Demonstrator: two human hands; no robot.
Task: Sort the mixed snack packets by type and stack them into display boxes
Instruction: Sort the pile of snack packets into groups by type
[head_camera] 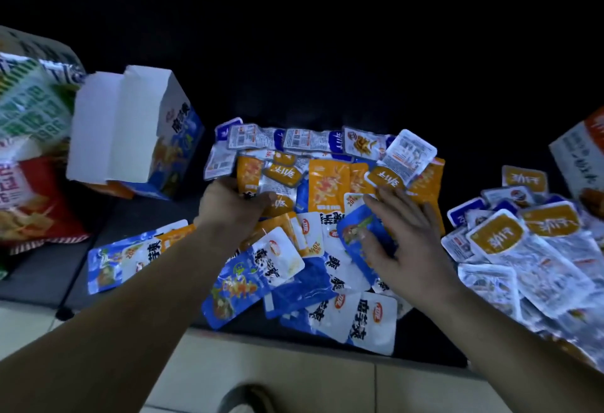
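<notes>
Dark worktop: left hand seems clamped on orange packets; right hand lies flat on blue packets, grip apart. Best gather orange only, edges squared.

I read this as a shop's stock corner, though I can't be sure. Loose snack packets are heaped on a dark low surface. There is an opened display box at ten o'clock, large snack bags at nine and a second display box at three. Pale floor tiles show at six, with darkness beyond.
</notes>
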